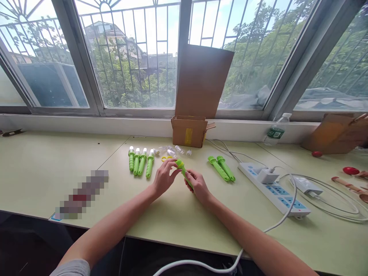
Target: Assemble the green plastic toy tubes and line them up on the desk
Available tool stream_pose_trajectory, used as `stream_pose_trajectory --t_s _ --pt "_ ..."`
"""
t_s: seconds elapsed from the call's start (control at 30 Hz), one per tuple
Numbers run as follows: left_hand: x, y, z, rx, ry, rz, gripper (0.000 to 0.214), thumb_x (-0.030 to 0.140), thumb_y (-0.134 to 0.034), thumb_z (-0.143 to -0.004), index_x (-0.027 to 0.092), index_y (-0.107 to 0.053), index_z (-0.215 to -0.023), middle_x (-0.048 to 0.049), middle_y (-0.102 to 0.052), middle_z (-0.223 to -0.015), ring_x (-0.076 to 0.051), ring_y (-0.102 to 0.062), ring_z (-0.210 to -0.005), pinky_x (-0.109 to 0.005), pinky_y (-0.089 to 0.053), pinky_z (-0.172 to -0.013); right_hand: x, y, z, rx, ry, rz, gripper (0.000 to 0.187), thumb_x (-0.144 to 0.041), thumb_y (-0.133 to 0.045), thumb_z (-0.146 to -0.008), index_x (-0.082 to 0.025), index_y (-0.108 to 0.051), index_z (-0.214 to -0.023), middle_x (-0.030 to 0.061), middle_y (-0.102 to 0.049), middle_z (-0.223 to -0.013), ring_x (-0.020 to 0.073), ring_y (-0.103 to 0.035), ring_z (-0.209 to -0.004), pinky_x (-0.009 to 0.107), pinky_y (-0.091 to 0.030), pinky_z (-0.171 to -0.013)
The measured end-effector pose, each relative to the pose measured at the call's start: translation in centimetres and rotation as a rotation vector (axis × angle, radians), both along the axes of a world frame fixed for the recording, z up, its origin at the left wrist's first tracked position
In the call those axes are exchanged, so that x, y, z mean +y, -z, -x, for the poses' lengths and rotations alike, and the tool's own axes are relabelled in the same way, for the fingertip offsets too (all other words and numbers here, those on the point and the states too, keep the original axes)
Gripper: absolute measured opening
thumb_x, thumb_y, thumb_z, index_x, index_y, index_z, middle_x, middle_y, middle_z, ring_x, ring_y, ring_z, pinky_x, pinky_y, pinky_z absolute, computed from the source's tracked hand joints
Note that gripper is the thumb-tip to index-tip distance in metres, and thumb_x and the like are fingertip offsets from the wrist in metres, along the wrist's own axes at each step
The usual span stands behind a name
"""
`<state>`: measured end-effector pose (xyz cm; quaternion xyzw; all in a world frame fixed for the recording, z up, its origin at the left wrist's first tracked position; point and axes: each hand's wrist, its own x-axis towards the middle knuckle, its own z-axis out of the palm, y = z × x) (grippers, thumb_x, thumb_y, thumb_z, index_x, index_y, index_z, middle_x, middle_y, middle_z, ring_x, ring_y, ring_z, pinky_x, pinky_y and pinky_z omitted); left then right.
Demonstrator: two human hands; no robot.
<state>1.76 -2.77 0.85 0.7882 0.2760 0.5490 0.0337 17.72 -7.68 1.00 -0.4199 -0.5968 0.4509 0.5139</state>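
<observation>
My right hand (199,186) is wrapped round the lower part of a green plastic tube-shaped handle (184,171), tilted above the table. At its wide yellow-green top end, my left hand (166,175) pinches the rim with thumb and fingers. Beyond my left hand lie yellow rings (166,158) and several small clear plastic pieces (171,151). To the left, several green handles with white and clear tops (140,162) lie side by side. Two green handles without such tops (221,168) lie to the right of my right hand.
A small cardboard box (188,131) stands open against the window wall. On the right are a white power strip (273,189) with plugged-in chargers and loose cables, a plastic bottle (277,129), another cardboard box (330,134) and wooden-looking items (349,185). A blurred-out item (83,195) lies left.
</observation>
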Motion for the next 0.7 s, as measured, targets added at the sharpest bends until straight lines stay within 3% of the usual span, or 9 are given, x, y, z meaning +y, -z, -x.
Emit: stream_pose_trajectory --t_s 0.43,0.7 --pt "-0.51 -0.53 -0.37 -0.035 0.031 0.034 0.013 0.031 -0.056 -0.085 0.019 -0.052 -0.09 -0.0083 -0.06 -0.11 -0.018 -0.059 -0.099 -0.033 -0.058 -0.07 0.37 0.35 -0.33 0.243 -0.144 0.222 0.03 -0.047 -0.051 -0.081 -0.017 -0.056 -0.084 -0.0035 -0.049 -0.051 0.0071 -0.035 -0.033 0.02 -0.021 -0.031" --pt "-0.52 -0.51 -0.37 -0.03 0.028 0.029 0.013 0.03 -0.057 -0.084 0.019 -0.052 -0.089 -0.0085 -0.06 -0.11 -0.018 -0.06 -0.097 -0.034 -0.058 -0.069 0.57 0.31 -0.18 0.222 -0.112 0.238 0.032 -0.048 -0.05 -0.078 -0.017 -0.057 -0.082 -0.0033 -0.049 -0.045 0.0091 -0.038 -0.035 0.02 -0.027 -0.034"
